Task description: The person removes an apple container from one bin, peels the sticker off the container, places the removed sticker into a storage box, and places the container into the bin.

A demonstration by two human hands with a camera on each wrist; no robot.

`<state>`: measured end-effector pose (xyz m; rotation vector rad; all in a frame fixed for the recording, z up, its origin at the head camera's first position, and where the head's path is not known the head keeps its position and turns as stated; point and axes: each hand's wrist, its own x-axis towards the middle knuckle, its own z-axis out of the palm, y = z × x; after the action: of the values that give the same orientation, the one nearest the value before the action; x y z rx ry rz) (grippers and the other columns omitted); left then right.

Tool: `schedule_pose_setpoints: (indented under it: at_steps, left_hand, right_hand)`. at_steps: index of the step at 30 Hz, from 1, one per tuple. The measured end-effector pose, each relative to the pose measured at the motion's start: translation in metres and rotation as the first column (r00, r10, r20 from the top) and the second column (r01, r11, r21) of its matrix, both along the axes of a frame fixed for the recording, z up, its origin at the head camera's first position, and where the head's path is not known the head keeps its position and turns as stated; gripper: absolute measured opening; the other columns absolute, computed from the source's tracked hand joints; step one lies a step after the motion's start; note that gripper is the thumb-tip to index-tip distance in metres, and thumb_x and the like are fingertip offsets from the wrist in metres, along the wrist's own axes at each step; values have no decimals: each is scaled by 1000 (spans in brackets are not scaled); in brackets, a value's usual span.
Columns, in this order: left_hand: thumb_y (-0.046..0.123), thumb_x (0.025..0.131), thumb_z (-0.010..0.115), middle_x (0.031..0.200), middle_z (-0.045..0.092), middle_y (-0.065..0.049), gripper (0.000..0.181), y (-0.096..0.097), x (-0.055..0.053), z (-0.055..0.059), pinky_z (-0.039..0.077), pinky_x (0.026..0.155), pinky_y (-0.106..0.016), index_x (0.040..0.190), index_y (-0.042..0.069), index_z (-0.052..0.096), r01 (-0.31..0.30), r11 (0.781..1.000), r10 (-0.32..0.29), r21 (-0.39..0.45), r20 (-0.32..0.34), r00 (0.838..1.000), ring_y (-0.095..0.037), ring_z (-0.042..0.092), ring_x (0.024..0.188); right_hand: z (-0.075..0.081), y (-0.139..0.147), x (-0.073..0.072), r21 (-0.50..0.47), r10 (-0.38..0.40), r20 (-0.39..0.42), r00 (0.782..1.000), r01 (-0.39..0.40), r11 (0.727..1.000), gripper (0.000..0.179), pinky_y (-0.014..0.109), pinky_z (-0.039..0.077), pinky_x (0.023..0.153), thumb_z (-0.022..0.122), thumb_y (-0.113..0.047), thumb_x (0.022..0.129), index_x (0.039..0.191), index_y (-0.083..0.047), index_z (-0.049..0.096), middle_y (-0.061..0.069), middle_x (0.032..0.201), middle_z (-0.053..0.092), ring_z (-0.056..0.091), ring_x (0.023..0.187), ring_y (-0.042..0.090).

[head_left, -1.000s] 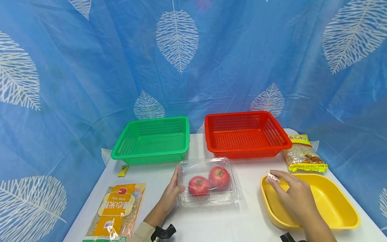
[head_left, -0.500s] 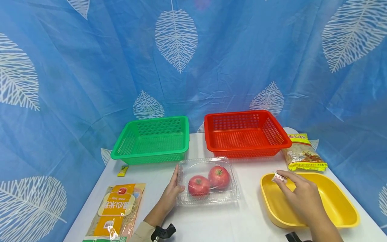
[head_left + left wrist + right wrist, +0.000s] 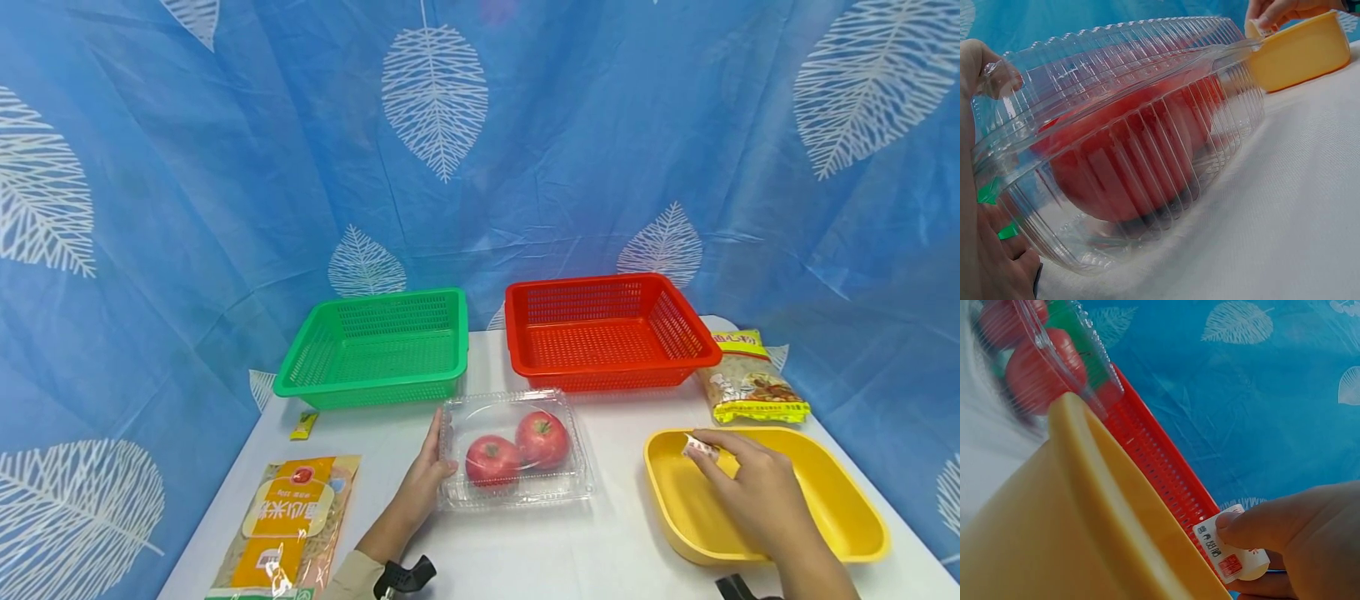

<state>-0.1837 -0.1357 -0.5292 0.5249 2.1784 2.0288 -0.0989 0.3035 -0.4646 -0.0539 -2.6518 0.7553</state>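
My left hand (image 3: 422, 483) grips the left side of a clear plastic clamshell box (image 3: 517, 500). The box lies on the white table, with two red apples (image 3: 543, 440) under its lid. In the left wrist view, the thumb is over the lid's edge and the other fingers are at its side. My right hand (image 3: 761, 492) pinches a small white packet (image 3: 1229, 547) with red and black print between thumb and fingers. It is above the left part of a yellow basin (image 3: 832, 500); the hand covers some of the basin's inside.
A green basket (image 3: 375, 392) and a red basket (image 3: 615, 379) stand at the back. An orange-labelled food bag (image 3: 288, 525) lies at the left, with a small yellow packet (image 3: 303, 425) behind it. A yellow-edged bag (image 3: 753, 383) is at the right, behind the basin.
My right hand has moved a little to the right with the white packet, from the basin's left rim to over its inside. The left hand and the box have stayed put.
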Motion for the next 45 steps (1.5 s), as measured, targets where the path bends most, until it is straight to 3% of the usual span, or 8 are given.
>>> schedule_pose_setpoints:
  at_steps: [8,16,36,45]
  left_hand:
    - [6,94,44,174,-6,-17,89,0,0,0,0,121,-59,169,8,-3,3,1000,-3,4,2,1000,-38,-9,157]
    - [6,94,43,174,-3,-17,89,0,1,0,0,121,-59,169,9,-4,10,1000,-10,12,1,1000,-37,-8,157]
    - [7,94,44,174,0,-17,88,1,1,2,0,121,-59,169,7,-2,-6,1000,6,-12,-14,1000,-38,-7,157]
    - [6,94,44,174,-2,-17,89,0,2,2,-1,121,-59,170,9,-2,3,1000,-3,2,-10,1000,-38,-9,157]
  right_hand:
    - [2,6,-4,4,35,181,983,-36,999,38,69,47,94,78,-30,98,124,-2,75,25,121,71,63,102,43]
    - [2,10,-10,2,25,272,962,-27,1000,43,70,46,95,77,-31,98,127,0,72,28,124,68,62,100,42]
    - [3,10,-10,25,-17,306,952,10,1000,50,72,46,94,79,-30,95,130,5,68,33,127,64,59,98,44]
    - [8,4,-8,25,-22,277,961,15,1000,49,74,44,96,79,-28,95,130,4,68,34,128,64,59,104,48]
